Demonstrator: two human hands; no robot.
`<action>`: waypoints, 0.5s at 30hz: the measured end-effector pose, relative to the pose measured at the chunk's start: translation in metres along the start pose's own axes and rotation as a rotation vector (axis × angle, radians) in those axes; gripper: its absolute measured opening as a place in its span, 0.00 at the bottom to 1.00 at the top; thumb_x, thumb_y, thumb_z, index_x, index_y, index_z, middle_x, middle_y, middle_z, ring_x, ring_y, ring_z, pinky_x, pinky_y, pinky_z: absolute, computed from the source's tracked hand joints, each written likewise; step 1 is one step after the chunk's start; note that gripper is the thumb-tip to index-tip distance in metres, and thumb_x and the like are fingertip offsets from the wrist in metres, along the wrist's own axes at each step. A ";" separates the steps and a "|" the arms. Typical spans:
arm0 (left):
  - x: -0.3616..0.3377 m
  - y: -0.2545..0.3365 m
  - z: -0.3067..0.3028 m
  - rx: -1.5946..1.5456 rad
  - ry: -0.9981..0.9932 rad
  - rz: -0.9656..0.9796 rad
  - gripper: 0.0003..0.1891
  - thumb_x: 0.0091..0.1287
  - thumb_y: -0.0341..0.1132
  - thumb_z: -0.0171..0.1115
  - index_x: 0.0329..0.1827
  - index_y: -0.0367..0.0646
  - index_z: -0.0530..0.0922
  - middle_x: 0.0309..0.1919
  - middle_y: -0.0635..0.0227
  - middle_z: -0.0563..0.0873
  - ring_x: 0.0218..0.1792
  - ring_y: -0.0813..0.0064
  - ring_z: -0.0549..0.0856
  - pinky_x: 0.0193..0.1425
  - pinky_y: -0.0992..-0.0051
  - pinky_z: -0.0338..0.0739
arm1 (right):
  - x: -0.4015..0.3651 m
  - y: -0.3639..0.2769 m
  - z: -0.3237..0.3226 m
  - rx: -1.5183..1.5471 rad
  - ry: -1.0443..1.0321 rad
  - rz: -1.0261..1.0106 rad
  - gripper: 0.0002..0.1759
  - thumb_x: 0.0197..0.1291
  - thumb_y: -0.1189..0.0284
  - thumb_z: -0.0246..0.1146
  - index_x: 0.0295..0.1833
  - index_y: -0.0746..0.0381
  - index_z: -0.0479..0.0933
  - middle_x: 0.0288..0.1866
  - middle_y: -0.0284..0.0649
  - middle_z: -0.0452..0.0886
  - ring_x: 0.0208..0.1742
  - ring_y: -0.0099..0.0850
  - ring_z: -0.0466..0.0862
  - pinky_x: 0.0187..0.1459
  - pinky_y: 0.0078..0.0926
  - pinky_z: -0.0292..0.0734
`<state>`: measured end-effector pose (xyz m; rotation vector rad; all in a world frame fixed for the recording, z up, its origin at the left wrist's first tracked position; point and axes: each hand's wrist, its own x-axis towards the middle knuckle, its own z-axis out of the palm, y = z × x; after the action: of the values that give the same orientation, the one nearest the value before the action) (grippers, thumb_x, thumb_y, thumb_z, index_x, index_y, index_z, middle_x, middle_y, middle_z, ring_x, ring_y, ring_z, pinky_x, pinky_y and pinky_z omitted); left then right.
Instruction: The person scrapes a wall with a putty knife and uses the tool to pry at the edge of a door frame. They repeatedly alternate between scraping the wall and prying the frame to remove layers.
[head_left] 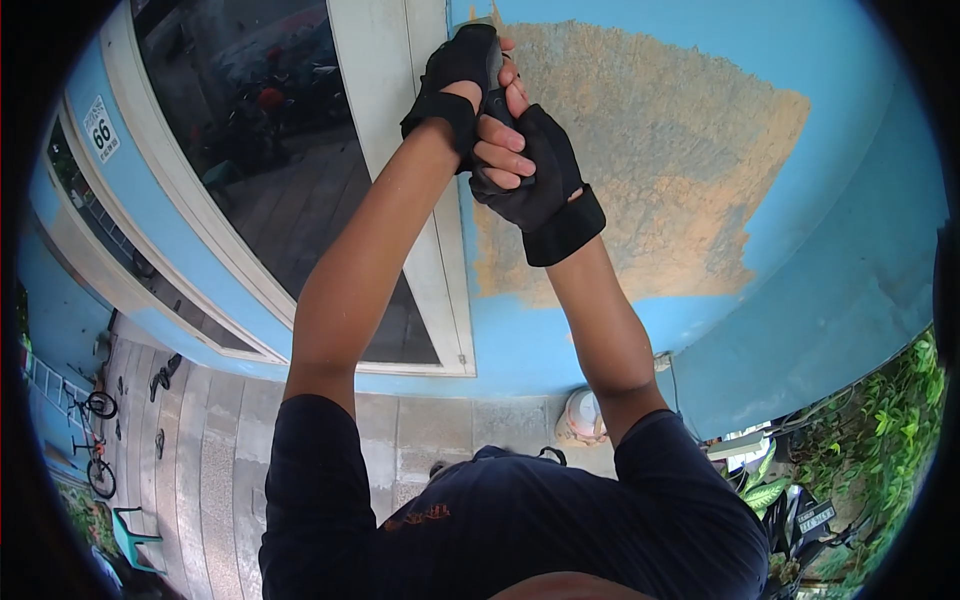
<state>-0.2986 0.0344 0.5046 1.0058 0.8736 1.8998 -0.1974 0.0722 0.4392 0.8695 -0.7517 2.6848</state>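
Note:
Both hands are raised against the blue wall, in black fingerless gloves, and wrapped round a dark tool [497, 105] that they largely cover. My left hand [465, 75] is higher up, closed on the tool's upper part beside the white window frame [395, 100]. Lower and to the right, my right hand [525, 165] has its fingers curled round the tool's lower part. Just right of the hands is a rough bare patch [650, 160] where the blue paint is gone. The tool's working end is hidden.
A dark glass pane [270, 130] fills the frame at left. Below, a white bucket [583, 415] stands by the wall on the tiled floor [430, 425]. A bicycle [98, 440] and a green stool [133, 540] are at lower left, plants [880, 440] at lower right.

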 end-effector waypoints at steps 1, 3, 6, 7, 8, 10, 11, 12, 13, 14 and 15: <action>-0.003 -0.006 -0.003 0.001 0.005 -0.013 0.16 0.71 0.44 0.53 0.50 0.40 0.72 0.22 0.73 0.72 0.26 0.73 0.75 0.40 0.72 0.78 | -0.007 0.005 -0.002 -0.005 0.024 -0.002 0.06 0.78 0.59 0.47 0.50 0.40 0.70 0.21 0.30 0.68 0.13 0.20 0.64 0.16 0.20 0.61; 0.003 -0.004 -0.007 0.046 -0.024 -0.009 0.15 0.72 0.44 0.52 0.50 0.40 0.72 0.22 0.73 0.72 0.25 0.74 0.74 0.41 0.73 0.77 | 0.004 -0.002 0.000 -0.032 0.016 0.003 0.06 0.78 0.59 0.47 0.50 0.40 0.70 0.21 0.30 0.68 0.13 0.20 0.64 0.16 0.19 0.61; 0.011 0.010 -0.002 -0.015 -0.079 0.097 0.15 0.72 0.44 0.52 0.49 0.40 0.72 0.22 0.73 0.71 0.24 0.75 0.73 0.42 0.73 0.76 | 0.016 -0.008 0.003 -0.030 0.027 0.017 0.06 0.77 0.58 0.49 0.49 0.39 0.71 0.21 0.29 0.68 0.14 0.19 0.65 0.16 0.19 0.60; 0.012 0.011 -0.002 -0.027 -0.081 0.089 0.15 0.72 0.43 0.52 0.49 0.40 0.72 0.22 0.72 0.71 0.23 0.76 0.73 0.43 0.73 0.75 | 0.019 -0.007 0.003 -0.011 0.009 0.016 0.06 0.77 0.58 0.49 0.49 0.39 0.72 0.21 0.29 0.68 0.14 0.19 0.65 0.16 0.19 0.61; 0.009 0.007 -0.003 -0.030 -0.078 0.083 0.15 0.72 0.43 0.52 0.49 0.40 0.72 0.22 0.72 0.71 0.23 0.76 0.73 0.43 0.73 0.75 | 0.018 -0.005 0.002 0.012 -0.006 0.016 0.06 0.77 0.58 0.50 0.48 0.39 0.72 0.20 0.28 0.68 0.14 0.19 0.65 0.16 0.19 0.61; 0.000 0.000 -0.006 -0.024 0.005 -0.011 0.14 0.73 0.42 0.52 0.49 0.40 0.72 0.22 0.73 0.71 0.24 0.75 0.73 0.43 0.73 0.76 | 0.003 0.005 -0.003 0.013 -0.028 0.016 0.07 0.77 0.59 0.48 0.51 0.41 0.72 0.21 0.30 0.68 0.14 0.20 0.66 0.17 0.20 0.62; -0.002 0.002 -0.007 0.048 0.002 -0.029 0.13 0.73 0.42 0.51 0.49 0.40 0.72 0.22 0.73 0.71 0.24 0.75 0.73 0.44 0.73 0.76 | 0.004 0.006 -0.003 0.000 -0.065 0.022 0.09 0.78 0.61 0.47 0.53 0.42 0.73 0.21 0.31 0.69 0.14 0.21 0.67 0.18 0.21 0.64; -0.001 0.005 -0.008 0.052 0.002 -0.028 0.13 0.73 0.42 0.51 0.49 0.40 0.72 0.22 0.73 0.71 0.24 0.75 0.73 0.44 0.73 0.76 | 0.007 0.006 -0.004 0.001 -0.069 0.022 0.09 0.78 0.61 0.47 0.53 0.42 0.73 0.21 0.31 0.69 0.14 0.21 0.67 0.18 0.21 0.64; 0.001 0.006 -0.008 -0.006 -0.039 -0.006 0.14 0.72 0.42 0.52 0.49 0.40 0.72 0.22 0.73 0.71 0.24 0.75 0.73 0.43 0.72 0.76 | 0.011 0.004 -0.001 0.012 -0.065 0.016 0.09 0.78 0.61 0.46 0.53 0.42 0.72 0.21 0.31 0.69 0.14 0.21 0.67 0.18 0.21 0.64; 0.004 0.009 -0.008 -0.064 -0.082 0.020 0.14 0.72 0.42 0.52 0.49 0.40 0.72 0.22 0.72 0.71 0.24 0.74 0.73 0.42 0.72 0.77 | 0.015 0.002 0.002 0.020 -0.064 0.013 0.09 0.79 0.60 0.46 0.53 0.42 0.72 0.21 0.31 0.68 0.14 0.21 0.66 0.18 0.21 0.63; 0.005 0.010 -0.008 -0.066 -0.084 0.024 0.14 0.72 0.42 0.52 0.49 0.40 0.72 0.22 0.72 0.71 0.24 0.74 0.73 0.42 0.72 0.77 | 0.015 0.005 0.006 0.032 -0.044 -0.002 0.10 0.79 0.60 0.45 0.53 0.42 0.72 0.21 0.32 0.68 0.14 0.21 0.66 0.18 0.21 0.63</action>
<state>-0.3103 0.0333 0.5112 1.0529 0.7491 1.8797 -0.2078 0.0657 0.4508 0.9386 -0.7191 2.6912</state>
